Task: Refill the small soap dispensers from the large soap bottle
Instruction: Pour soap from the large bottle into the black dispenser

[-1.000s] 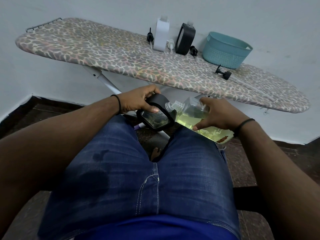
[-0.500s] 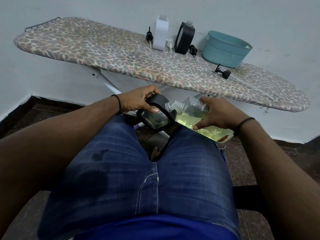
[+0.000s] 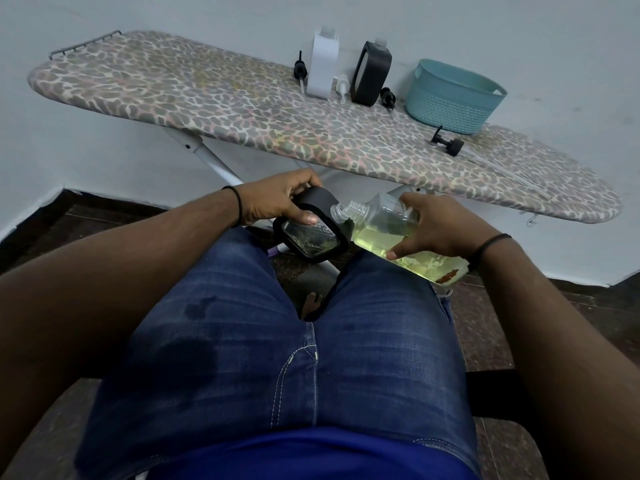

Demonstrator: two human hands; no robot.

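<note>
Mid-frame, right hand point(image 3: 440, 226) grips the soap bottle point(image 3: 391, 233), probably slick, by its body; left hand point(image 3: 277, 202) clasps the black dispenser point(image 3: 311, 230).

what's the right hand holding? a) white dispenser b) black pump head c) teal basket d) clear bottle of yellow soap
d: the right hand grips the clear bottle, tipped with its open neck at the black dispenser that the left hand holds; the basket, loose pump and white dispenser sit on the ironing board.
</note>
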